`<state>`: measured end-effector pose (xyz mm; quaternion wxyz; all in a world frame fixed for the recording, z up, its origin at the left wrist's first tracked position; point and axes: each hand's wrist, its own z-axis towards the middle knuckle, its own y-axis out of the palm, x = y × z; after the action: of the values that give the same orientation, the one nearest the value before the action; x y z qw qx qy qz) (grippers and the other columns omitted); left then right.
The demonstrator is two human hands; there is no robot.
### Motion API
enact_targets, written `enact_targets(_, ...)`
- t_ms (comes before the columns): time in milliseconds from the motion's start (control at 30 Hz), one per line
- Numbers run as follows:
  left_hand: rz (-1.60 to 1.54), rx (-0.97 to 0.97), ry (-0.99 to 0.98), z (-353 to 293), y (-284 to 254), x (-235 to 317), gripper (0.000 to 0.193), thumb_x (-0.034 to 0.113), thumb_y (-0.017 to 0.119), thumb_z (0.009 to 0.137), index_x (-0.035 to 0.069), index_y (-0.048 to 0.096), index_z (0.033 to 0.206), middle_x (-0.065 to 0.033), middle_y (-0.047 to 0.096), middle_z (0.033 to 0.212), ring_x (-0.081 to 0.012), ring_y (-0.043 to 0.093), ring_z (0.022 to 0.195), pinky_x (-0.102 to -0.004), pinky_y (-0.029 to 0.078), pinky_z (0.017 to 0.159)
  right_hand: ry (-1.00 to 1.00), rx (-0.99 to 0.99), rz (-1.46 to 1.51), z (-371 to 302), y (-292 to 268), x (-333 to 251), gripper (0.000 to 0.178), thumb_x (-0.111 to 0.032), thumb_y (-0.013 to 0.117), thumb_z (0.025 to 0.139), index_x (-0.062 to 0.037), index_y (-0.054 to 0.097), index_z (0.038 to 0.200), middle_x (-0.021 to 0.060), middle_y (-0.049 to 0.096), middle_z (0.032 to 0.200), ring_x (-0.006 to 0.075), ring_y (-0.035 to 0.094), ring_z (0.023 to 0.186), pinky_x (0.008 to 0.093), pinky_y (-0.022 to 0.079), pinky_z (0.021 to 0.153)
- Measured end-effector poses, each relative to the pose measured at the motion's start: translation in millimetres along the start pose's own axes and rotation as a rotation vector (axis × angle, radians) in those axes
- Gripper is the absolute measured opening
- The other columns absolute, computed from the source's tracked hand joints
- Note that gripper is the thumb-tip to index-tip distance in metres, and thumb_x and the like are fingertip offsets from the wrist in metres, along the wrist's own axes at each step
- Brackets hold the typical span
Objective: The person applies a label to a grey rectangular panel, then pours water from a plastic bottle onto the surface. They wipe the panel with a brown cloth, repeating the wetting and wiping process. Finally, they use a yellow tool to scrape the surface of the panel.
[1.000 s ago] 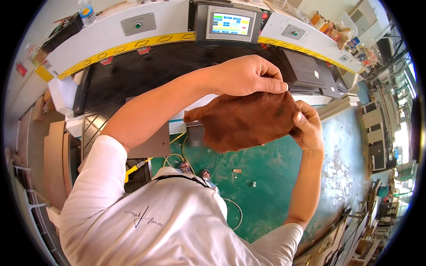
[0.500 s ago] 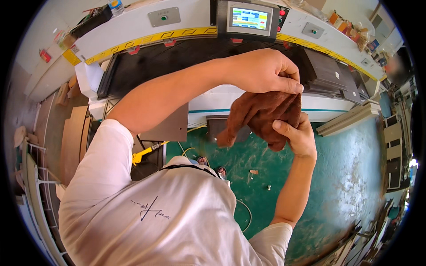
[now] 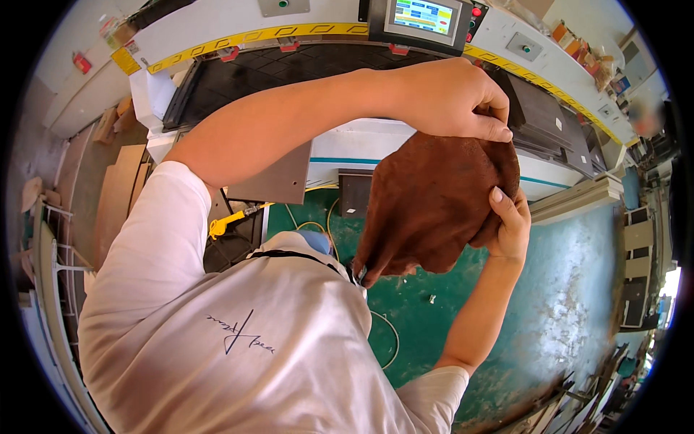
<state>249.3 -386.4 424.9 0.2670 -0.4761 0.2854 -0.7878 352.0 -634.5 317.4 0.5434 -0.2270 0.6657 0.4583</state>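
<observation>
A brown suede-like leather piece (image 3: 434, 202) hangs in front of my chest. My left hand (image 3: 452, 98) reaches across from the left and pinches its top edge. Just below, my right hand (image 3: 508, 226) grips the piece's right edge, thumb on the front face. The leather droops to a point near my collar. Behind it stands a white machine with a dark flat bed (image 3: 289, 69).
The machine carries a yellow strip (image 3: 246, 35) along its top and a control screen (image 3: 423, 16) with red buttons beside it. Below is a worn green floor (image 3: 571, 304) with a cable (image 3: 390, 333). Wooden boards (image 3: 119, 188) lean at the left.
The leather was spread out, then bunched between my hands; now it hangs open and larger in view. Both hands have stayed on it.
</observation>
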Motion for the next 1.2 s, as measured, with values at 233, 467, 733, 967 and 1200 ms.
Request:
enact_targets(233,-0.168,-0.385,-0.328,-1.9,-22.6,14.7,0.045,0.047,0.08,0.088,0.005,0.074,0.102,0.0026,0.066,0.073,-0.0054,0.055,0.064,-0.0273,0.04,0.05,-0.277,0.036,0.167,-11.9,15.4,13.7,0.054,-0.03,0.073,0.097,0.0084,0.06,0.132,0.021,0.066,0.133,0.03,0.065,0.122,0.044,0.052,0.105)
enact_targets(467,-0.4,-0.435,-0.244,-15.4,-47.4,-15.5,0.038,0.03,0.082,0.089,0.004,0.07,0.114,-0.001,0.073,0.098,-0.0082,0.066,0.086,-0.0246,0.053,0.066,-0.325,0.072,0.18,-9.5,9.9,27.9,0.052,-0.031,0.071,0.1,0.0055,0.059,0.135,0.0192,0.064,0.136,0.0309,0.064,0.123,0.0447,0.052,0.105)
enact_targets(733,-0.522,-0.274,-0.089,-16.1,-54.1,-30.8,0.037,0.021,0.076,0.093,0.003,0.066,0.124,-0.0031,0.074,0.106,-0.0098,0.065,0.103,-0.027,0.05,0.093,-0.343,-0.006,0.038,25.4,26.6,24.2,0.079,-0.04,0.08,0.088,0.0089,0.049,0.142,0.0184,0.064,0.132,0.0287,0.065,0.119,0.039,0.054,0.1)
enact_targets(967,-0.596,-0.264,-0.132,-11.4,-60.2,-42.8,0.037,0.02,0.077,0.092,0.001,0.069,0.123,-0.0077,0.076,0.108,-0.013,0.066,0.103,-0.0283,0.05,0.094,-0.161,-0.175,-0.231,79.2,77.6,-3.6,0.093,-0.039,0.091,0.077,0.0063,0.042,0.142,0.0109,0.065,0.111,0.0178,0.072,0.085,0.0204,0.046,0.051)
enact_targets(1200,-0.514,-0.113,-0.171,-25.8,-85.8,-47.7,0.041,0.027,0.079,0.091,0.002,0.071,0.122,-0.0079,0.077,0.106,-0.0141,0.067,0.101,-0.028,0.05,0.092,-0.241,-0.02,-0.114,115.9,100.1,0.7,0.068,-0.017,0.086,0.083,0.0013,0.052,0.139,0.0092,0.068,0.113,0.0179,0.067,0.101,0.0296,0.055,0.087)
